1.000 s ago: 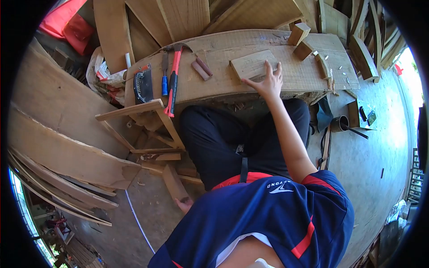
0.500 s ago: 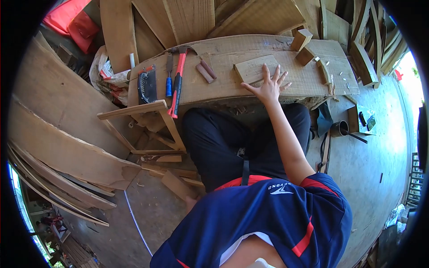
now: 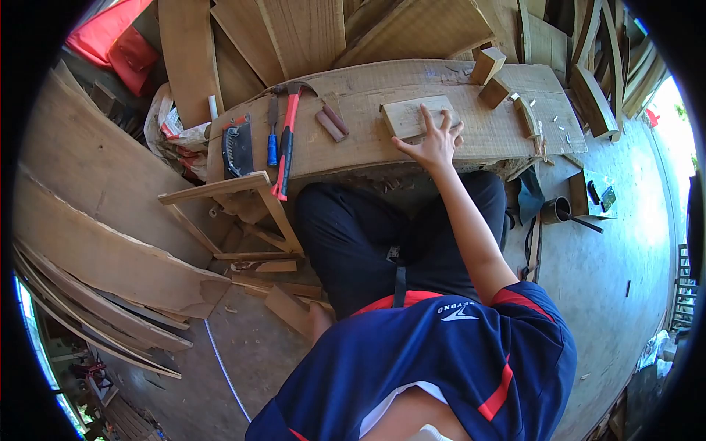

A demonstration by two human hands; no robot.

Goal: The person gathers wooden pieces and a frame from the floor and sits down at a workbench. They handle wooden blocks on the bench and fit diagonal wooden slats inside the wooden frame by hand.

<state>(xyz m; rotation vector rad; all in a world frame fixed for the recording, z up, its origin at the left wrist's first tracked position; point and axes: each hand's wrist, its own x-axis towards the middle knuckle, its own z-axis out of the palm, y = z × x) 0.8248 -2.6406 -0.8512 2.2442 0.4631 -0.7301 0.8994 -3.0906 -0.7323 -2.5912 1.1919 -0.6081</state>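
Head view: a flat wooden block (image 3: 401, 121) lies on the broad plank bench (image 3: 368, 151), beyond the person's knees. At its four o'clock side the right hand (image 3: 435, 147) is spread, fingers parted over the block's face and thumb by the near edge, not closed around it; whether every fingertip presses is hard to tell. A steady hold would probably call for even pressure, the thumb braced against that near edge and the fingertips away from the corners. Reddish-brown pieces (image 3: 332, 123) lie at nine o'clock, the hammer (image 3: 287, 140) farther out that way, and a small upright block (image 3: 487, 65) stands at two. Near seven o'clock, low down, the left hand (image 3: 319, 322) is beside a wood offcut (image 3: 288, 307); mostly hidden, its grip cannot be told.
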